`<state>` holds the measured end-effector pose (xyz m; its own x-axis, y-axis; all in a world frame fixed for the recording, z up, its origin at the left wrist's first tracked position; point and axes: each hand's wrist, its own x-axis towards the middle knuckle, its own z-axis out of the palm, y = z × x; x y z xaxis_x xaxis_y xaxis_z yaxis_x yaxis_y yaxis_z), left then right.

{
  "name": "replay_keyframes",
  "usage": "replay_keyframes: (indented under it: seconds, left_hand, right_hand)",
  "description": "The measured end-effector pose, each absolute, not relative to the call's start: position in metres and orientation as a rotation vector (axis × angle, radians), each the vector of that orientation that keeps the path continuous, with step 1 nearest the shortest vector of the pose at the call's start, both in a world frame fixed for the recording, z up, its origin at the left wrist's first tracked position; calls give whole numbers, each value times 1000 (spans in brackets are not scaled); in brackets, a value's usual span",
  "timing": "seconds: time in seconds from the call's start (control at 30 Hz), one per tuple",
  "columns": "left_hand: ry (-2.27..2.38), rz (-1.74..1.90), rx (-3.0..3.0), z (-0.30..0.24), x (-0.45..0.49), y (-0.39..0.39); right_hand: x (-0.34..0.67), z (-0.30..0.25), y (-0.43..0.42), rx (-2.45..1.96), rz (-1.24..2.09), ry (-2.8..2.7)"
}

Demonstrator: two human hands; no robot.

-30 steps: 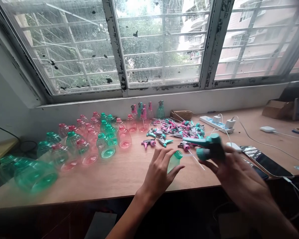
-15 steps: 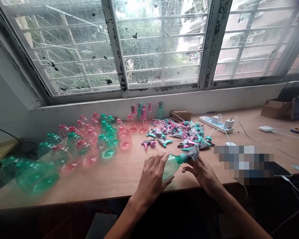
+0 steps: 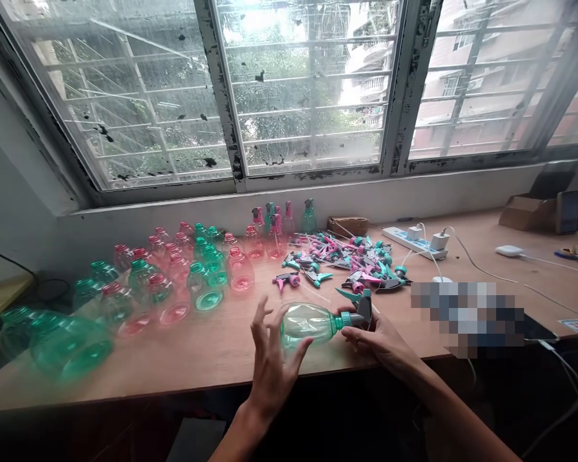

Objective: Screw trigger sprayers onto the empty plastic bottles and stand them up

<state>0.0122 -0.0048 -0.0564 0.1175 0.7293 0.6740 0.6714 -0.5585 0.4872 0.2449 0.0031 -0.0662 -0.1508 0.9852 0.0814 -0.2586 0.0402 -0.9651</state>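
A clear green plastic bottle point(image 3: 308, 323) lies on its side near the front edge of the wooden table point(image 3: 221, 353), with a grey and green trigger sprayer head point(image 3: 359, 308) on its neck. My right hand point(image 3: 376, 337) is closed around the sprayer head and the collar. My left hand point(image 3: 272, 362) sits at the base of the bottle with its fingers spread, the fingertips just touching or barely off the plastic.
Several green and pink bottles point(image 3: 173, 276) stand at the left. A heap of pink and green sprayer heads point(image 3: 351, 260) lies behind the hands. A power strip point(image 3: 414, 242), cables, a blurred patch point(image 3: 467, 314) and a cardboard box point(image 3: 539, 212) sit at the right.
The sprayer head went from held apart in my right hand onto the bottle's neck. The bottle turned flatter on its side, and my left hand loosened from a grip to spread fingers.
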Motion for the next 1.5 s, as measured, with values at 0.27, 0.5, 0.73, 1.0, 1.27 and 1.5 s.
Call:
replay_keyframes:
  seconds: [0.27,0.5,0.73,1.0,1.27,1.5]
  left_hand:
    - [1215,1057,1767,-51,-2,11]
    - [1054,1058,1972,-54,-4,9]
    - [1123,1092,1756,-52,-4,6]
    - [1034,1068,1982,-44,0,0]
    - [975,1041,1839,-47,-10,3]
    - [797,1009,1712,-46,-10,2]
  right_hand:
    - [248,-64,6,-949,1329,-1312]
    - [253,-67,0,-1053,1265,-1467]
    - [248,-71,1,-1024,1313,-1448]
    - [250,-67,-3,-1029,1304,-1260]
    - [251,-74,-2,-1012,1289,-1322]
    - [250,-72,1,-977,1264,-1183]
